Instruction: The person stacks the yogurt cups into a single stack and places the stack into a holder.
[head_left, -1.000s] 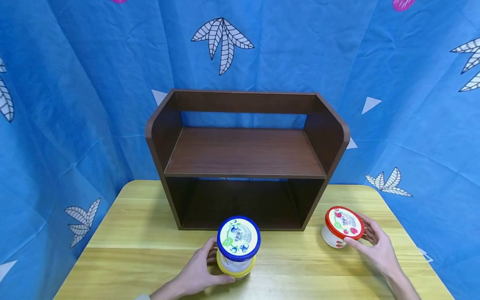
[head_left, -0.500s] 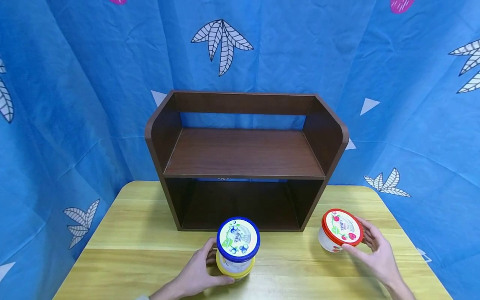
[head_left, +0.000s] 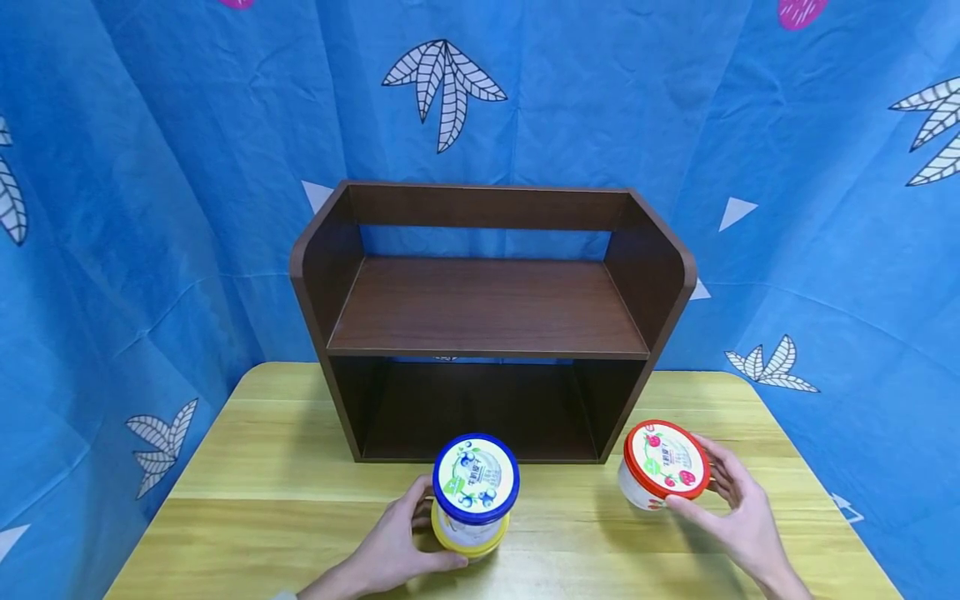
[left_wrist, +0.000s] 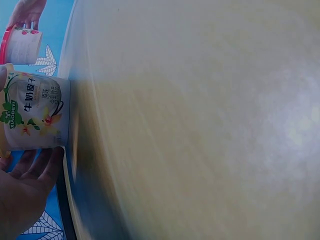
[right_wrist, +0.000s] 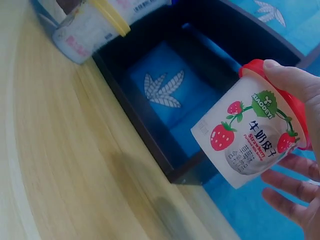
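Observation:
In the head view a blue-lidded tub [head_left: 476,480] stands on top of a yellow-lidded tub [head_left: 471,546]. The left hand [head_left: 390,546] grips the yellow-lidded tub, fingers at its left side and thumb at its front; its printed wall [left_wrist: 37,112] shows in the left wrist view. To the right, the right hand [head_left: 738,512] holds a red-lidded tub [head_left: 666,460] by the lid between thumb and fingers. In the right wrist view this strawberry-printed tub [right_wrist: 250,127] is tilted and held above the table surface.
A dark brown two-tier shelf [head_left: 491,304] stands at the back of the wooden table [head_left: 262,467], just behind the stacked tubs. A blue patterned cloth [head_left: 187,167] hangs behind the table and at both sides.
The right hand has moved left with the red-lidded tub, toward the stacked tubs. The left hand and the two stacked tubs have stayed in place.

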